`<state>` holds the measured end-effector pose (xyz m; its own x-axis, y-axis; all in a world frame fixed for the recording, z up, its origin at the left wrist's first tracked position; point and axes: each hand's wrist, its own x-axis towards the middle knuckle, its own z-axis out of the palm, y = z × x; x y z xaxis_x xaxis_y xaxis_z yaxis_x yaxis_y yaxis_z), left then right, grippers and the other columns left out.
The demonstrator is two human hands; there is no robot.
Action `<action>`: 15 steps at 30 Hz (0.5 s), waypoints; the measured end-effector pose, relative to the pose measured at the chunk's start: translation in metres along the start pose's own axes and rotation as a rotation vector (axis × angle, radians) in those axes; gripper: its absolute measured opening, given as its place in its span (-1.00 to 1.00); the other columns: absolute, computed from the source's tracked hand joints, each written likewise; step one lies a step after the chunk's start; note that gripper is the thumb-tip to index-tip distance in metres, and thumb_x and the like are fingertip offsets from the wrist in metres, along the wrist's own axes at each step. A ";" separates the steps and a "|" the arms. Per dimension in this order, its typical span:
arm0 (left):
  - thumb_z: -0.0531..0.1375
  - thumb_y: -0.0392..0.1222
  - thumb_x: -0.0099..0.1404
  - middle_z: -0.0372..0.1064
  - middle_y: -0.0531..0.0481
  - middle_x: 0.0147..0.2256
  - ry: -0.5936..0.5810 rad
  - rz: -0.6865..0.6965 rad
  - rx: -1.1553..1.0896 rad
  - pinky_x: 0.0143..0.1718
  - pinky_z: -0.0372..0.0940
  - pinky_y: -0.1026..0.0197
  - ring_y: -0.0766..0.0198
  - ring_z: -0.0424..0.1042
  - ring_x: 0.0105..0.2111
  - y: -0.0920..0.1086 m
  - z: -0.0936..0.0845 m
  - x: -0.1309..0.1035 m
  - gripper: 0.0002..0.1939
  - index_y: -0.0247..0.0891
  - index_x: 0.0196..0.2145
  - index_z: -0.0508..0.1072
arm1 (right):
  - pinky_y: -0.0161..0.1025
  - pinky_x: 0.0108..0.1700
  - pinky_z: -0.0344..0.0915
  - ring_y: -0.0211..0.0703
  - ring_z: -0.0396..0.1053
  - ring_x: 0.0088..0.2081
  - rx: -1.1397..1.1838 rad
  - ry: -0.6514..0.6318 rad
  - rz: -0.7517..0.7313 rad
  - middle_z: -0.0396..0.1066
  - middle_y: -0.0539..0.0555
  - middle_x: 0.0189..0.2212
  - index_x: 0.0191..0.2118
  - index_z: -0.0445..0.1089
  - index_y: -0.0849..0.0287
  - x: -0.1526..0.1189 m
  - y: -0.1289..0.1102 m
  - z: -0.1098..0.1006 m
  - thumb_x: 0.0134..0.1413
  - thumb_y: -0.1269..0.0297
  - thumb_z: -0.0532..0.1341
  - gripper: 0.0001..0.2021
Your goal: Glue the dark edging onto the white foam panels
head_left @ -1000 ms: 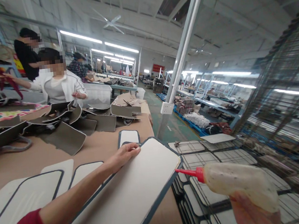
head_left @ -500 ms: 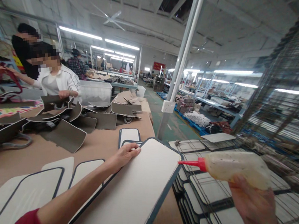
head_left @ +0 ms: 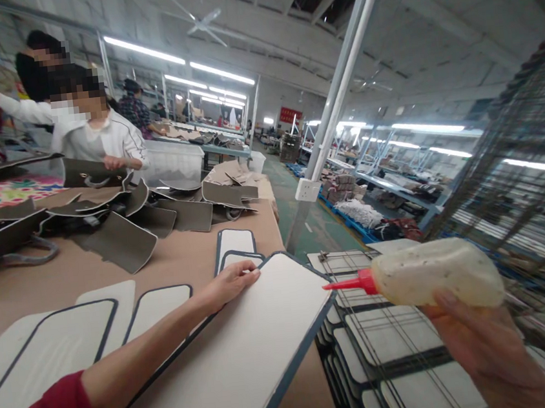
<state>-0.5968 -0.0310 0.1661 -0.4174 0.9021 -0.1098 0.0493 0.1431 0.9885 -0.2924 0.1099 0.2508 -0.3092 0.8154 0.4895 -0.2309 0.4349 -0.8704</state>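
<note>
My left hand [head_left: 235, 283] grips the far left edge of a white panel [head_left: 249, 349] with a dark blue border, its fingers lying over the rim. The panel is tilted above the brown table. In my right hand [head_left: 482, 344] is a squeeze bottle [head_left: 436, 274] of cloudy yellowish liquid, lying nearly level. Its red nozzle [head_left: 349, 283] points left, and the tip is at the panel's right corner. Similar edged panels [head_left: 85, 327] lie on the table around my left forearm, and a small stack [head_left: 235, 241] sits beyond my left hand.
Wire racks [head_left: 387, 322] bearing more panels stand to the right of the table [head_left: 185, 258]. Grey-brown bag pieces [head_left: 125, 242] are heaped at the table's far left, where a co-worker [head_left: 100, 141] in white stands. A metal post [head_left: 332, 120] with a socket box rises ahead.
My right hand and the bottle have moved slightly up and right, the nozzle tip staying by the panel's corner. My left hand keeps its hold. The co-worker's raised arm has moved left and up.
</note>
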 end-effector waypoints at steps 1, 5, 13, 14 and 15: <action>0.30 0.27 -0.05 0.26 0.15 -0.56 -0.001 0.000 0.003 -0.56 0.05 0.31 0.34 0.21 -0.57 -0.001 0.000 0.001 -0.49 -0.23 -0.41 0.33 | 0.10 -0.08 0.49 0.16 0.53 -0.13 0.028 -0.026 0.037 0.56 0.14 -0.19 -0.12 0.53 -0.05 0.004 -0.003 0.002 -0.16 0.11 0.44 -0.61; 0.29 0.28 -0.06 0.24 0.16 -0.58 -0.011 -0.005 -0.003 -0.57 0.04 0.31 0.35 0.20 -0.59 -0.001 0.001 0.003 -0.49 -0.22 -0.42 0.32 | 0.11 -0.05 0.46 0.16 0.51 -0.14 0.092 -0.109 0.179 0.56 0.12 -0.22 -0.15 0.52 -0.01 0.024 -0.015 0.008 -0.37 0.13 0.52 -0.50; 0.29 0.27 -0.09 0.25 0.17 -0.58 -0.036 -0.023 -0.023 -0.58 0.06 0.31 0.36 0.20 -0.61 0.000 0.012 0.009 -0.49 -0.22 -0.44 0.29 | 0.04 -0.01 0.43 0.13 0.47 -0.06 -0.025 -0.211 0.243 0.54 0.09 -0.14 0.05 0.43 -0.01 0.064 -0.041 0.017 -0.51 0.19 0.56 -0.20; 0.29 0.27 -0.08 0.25 0.17 -0.58 -0.038 -0.023 -0.025 -0.58 0.06 0.31 0.36 0.20 -0.61 0.000 0.014 0.009 -0.49 -0.22 -0.44 0.29 | 0.02 -0.01 0.43 0.14 0.47 -0.05 -0.028 -0.198 0.233 0.53 0.09 -0.13 0.05 0.43 0.00 0.063 -0.043 0.016 -0.52 0.18 0.56 -0.20; 0.28 0.26 -0.08 0.25 0.17 -0.58 -0.035 -0.020 -0.027 -0.58 0.06 0.31 0.36 0.20 -0.61 0.000 0.015 0.010 -0.50 -0.22 -0.44 0.29 | 0.00 -0.01 0.44 0.14 0.46 -0.05 -0.030 -0.179 0.223 0.53 0.10 -0.11 0.05 0.43 0.01 0.062 -0.044 0.013 -0.52 0.17 0.56 -0.20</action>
<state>-0.5872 -0.0163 0.1630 -0.3856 0.9130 -0.1332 0.0165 0.1512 0.9884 -0.3139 0.1363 0.3198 -0.5078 0.8129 0.2852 -0.1121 0.2659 -0.9575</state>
